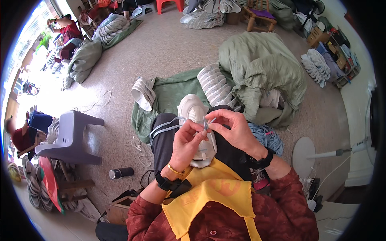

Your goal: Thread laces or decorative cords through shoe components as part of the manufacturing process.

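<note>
Pinched light-blue lace (171,128) between thumb and fingers of left hand (185,141), just above white shoe (191,107). Pinched lace likewise with right hand (234,127), fingertips close to the left's. Had shoe resting on lap between dark trouser legs (161,119), toe pointing away, heel at yellow apron (205,201). Noted nested white shoe uppers (213,82) ahead on green sheet (171,90), grey-green sack (267,60) to the right.
</note>
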Action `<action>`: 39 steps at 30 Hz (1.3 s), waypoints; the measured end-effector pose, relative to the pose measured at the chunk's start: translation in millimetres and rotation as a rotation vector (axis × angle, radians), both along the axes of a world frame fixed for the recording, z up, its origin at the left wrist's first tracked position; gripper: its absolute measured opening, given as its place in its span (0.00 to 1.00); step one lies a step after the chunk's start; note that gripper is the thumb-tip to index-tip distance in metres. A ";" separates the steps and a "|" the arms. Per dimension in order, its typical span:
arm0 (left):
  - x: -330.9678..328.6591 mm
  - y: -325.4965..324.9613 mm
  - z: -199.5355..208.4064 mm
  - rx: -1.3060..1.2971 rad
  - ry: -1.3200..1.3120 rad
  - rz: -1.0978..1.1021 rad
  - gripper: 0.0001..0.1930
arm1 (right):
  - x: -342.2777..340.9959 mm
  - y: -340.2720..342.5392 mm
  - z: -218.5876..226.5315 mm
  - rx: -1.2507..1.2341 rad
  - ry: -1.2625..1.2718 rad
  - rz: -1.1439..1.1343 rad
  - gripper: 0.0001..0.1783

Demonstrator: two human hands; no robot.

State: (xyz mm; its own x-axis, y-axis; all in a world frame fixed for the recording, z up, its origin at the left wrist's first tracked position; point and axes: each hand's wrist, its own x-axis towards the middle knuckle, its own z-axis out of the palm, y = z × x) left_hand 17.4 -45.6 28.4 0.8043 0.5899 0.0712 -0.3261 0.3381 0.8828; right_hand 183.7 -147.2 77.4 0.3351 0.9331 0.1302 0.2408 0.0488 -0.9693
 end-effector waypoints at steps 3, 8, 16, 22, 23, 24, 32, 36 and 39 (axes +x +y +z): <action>-1.6 2.6 0.3 -0.036 0.017 0.016 0.04 | -1.2 -2.4 -8.3 -0.045 0.165 -0.042 0.10; -2.0 3.7 -2.0 -0.096 0.046 0.022 0.04 | -2.8 -8.2 -18.3 -0.151 0.290 -0.017 0.11; -2.0 3.1 -5.1 -0.130 0.037 0.030 0.04 | -6.6 -2.8 -29.2 -0.082 0.558 -0.050 0.12; -2.5 3.5 -6.2 -0.130 0.057 0.043 0.04 | -11.2 -3.7 -35.0 -0.023 0.389 -0.062 0.12; -2.2 3.1 -6.5 -0.125 0.061 0.052 0.04 | -11.9 -3.7 -35.6 0.021 0.304 -0.063 0.11; -1.9 2.5 -6.8 -0.106 0.076 0.059 0.04 | -12.5 -3.5 -36.0 0.020 0.305 -0.064 0.11; -1.2 -2.5 -6.7 -0.047 0.096 0.085 0.04 | -14.8 -1.3 -40.0 0.006 0.362 -0.083 0.08; -0.7 -1.0 -3.8 -0.008 0.116 0.085 0.05 | -14.8 2.1 -38.4 -0.005 0.278 -0.080 0.07; -0.1 1.3 2.9 0.207 0.168 0.153 0.09 | -10.6 8.2 -30.9 0.000 0.260 -0.087 0.06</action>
State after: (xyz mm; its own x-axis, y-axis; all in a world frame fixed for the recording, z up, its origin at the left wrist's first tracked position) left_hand 17.2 -44.3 31.3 0.7179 0.6920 0.0759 -0.2030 0.1038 0.9737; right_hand 173.0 -139.1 46.6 0.4366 0.8991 0.0296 -0.0125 0.0390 -0.9992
